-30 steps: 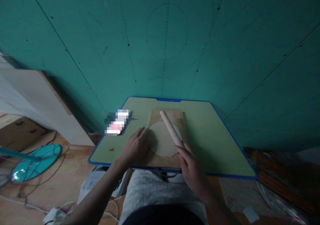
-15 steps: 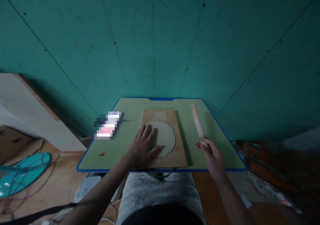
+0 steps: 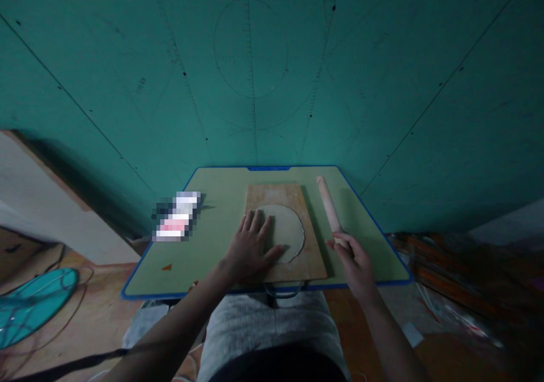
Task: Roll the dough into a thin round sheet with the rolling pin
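— Where lies the dough sheet (image 3: pixel 285 230)?
— On the board (image 3: pixel 313 258), partly beneath the left grip (image 3: pixel 251 248), fingers spread.
— The right grip (image 3: pixel 355 257)?
— Clasped round the rolling pin (image 3: pixel 328 203), which projects forward over the counter (image 3: pixel 215 232).
— Step?
— Probably steadying the sheet; further rolling would call for the left grip clear.

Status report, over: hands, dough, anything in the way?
Left hand spread on dough. Right hand gripping rolling pin, right of wooden board. Dough flat; left hand hides left edge.
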Action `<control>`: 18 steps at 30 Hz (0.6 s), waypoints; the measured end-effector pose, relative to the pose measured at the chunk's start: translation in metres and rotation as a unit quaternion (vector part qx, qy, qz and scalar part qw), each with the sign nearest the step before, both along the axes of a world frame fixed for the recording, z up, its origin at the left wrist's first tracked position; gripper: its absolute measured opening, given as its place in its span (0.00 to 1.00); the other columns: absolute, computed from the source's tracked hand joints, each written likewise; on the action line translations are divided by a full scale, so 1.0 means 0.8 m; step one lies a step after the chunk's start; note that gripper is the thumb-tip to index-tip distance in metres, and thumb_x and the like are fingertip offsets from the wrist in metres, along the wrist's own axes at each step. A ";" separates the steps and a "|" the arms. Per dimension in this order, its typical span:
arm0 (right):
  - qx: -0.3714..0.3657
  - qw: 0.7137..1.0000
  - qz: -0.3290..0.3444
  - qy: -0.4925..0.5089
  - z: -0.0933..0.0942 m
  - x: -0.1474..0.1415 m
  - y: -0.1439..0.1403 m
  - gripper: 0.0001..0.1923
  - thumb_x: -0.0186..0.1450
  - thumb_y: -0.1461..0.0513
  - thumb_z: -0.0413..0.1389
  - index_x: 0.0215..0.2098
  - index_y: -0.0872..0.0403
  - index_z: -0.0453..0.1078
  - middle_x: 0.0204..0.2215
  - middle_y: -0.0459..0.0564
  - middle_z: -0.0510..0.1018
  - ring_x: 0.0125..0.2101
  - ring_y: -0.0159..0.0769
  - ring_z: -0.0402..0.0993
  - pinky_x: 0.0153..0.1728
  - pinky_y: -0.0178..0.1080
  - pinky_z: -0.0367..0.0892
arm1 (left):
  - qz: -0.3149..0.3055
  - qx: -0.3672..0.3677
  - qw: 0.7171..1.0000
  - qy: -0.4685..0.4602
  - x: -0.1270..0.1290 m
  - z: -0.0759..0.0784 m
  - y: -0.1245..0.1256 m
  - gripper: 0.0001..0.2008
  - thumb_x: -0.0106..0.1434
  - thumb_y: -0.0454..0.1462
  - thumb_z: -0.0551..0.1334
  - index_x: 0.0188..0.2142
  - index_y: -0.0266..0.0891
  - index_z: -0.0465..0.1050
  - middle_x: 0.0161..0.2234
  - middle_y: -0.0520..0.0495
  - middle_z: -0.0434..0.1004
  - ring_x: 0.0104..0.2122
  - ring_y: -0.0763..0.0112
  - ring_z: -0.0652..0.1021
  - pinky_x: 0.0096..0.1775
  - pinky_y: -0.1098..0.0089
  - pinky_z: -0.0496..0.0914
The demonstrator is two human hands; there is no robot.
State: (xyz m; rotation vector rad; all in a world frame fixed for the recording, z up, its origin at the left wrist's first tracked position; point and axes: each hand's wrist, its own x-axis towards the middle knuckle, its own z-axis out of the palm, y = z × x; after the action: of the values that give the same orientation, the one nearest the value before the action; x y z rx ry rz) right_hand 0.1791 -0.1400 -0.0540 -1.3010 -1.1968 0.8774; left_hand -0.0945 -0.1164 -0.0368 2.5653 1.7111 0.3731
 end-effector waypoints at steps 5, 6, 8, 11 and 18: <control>0.018 0.999 0.027 -0.022 0.007 -0.009 0.010 0.17 0.62 0.48 0.59 0.42 0.49 0.76 0.43 0.52 0.81 0.47 0.47 0.75 0.50 0.46 0.67 | -0.019 0.025 0.999 -0.021 0.002 -0.007 0.007 0.41 0.67 0.62 0.51 0.67 0.36 0.59 0.69 0.31 0.56 0.69 0.38 0.54 0.64 0.41 0.55; 0.019 0.999 0.032 -0.019 0.008 -0.014 0.016 0.17 0.62 0.49 0.59 0.42 0.49 0.76 0.44 0.51 0.81 0.47 0.47 0.75 0.50 0.46 0.66 | -0.020 0.024 0.999 -0.028 -0.002 -0.008 0.011 0.39 0.67 0.62 0.51 0.66 0.37 0.59 0.68 0.32 0.57 0.69 0.40 0.55 0.65 0.42 0.56; 0.014 0.999 0.033 -0.010 0.009 -0.024 0.028 0.16 0.61 0.51 0.58 0.43 0.49 0.75 0.43 0.50 0.81 0.45 0.46 0.74 0.49 0.45 0.66 | -0.012 0.011 0.999 -0.044 -0.010 -0.007 0.024 0.35 0.70 0.58 0.50 0.65 0.37 0.61 0.67 0.33 0.61 0.68 0.44 0.59 0.65 0.45 0.58; -0.001 1.000 0.015 0.003 0.007 -0.039 0.043 0.16 0.59 0.52 0.56 0.42 0.50 0.75 0.38 0.48 0.80 0.41 0.45 0.73 0.44 0.44 0.66 | 0.001 -0.011 0.997 -0.072 -0.012 0.001 0.049 0.30 0.73 0.52 0.50 0.65 0.35 0.62 0.65 0.34 0.64 0.65 0.51 0.65 0.63 0.51 0.62; -0.001 1.000 0.018 0.012 0.006 -0.050 0.044 0.16 0.59 0.52 0.56 0.42 0.50 0.75 0.41 0.49 0.81 0.44 0.46 0.73 0.47 0.44 0.66 | -0.044 0.003 0.997 -0.062 0.020 0.016 0.084 0.20 0.70 0.43 0.58 0.57 0.36 0.71 0.60 0.37 0.72 0.61 0.54 0.70 0.61 0.57 0.65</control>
State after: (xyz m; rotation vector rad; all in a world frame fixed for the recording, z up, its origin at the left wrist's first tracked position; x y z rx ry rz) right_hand 0.1390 -0.1051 -0.0494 -1.2712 -1.2030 0.9185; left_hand -0.0781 -0.0490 -0.0237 2.5526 1.5524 0.5215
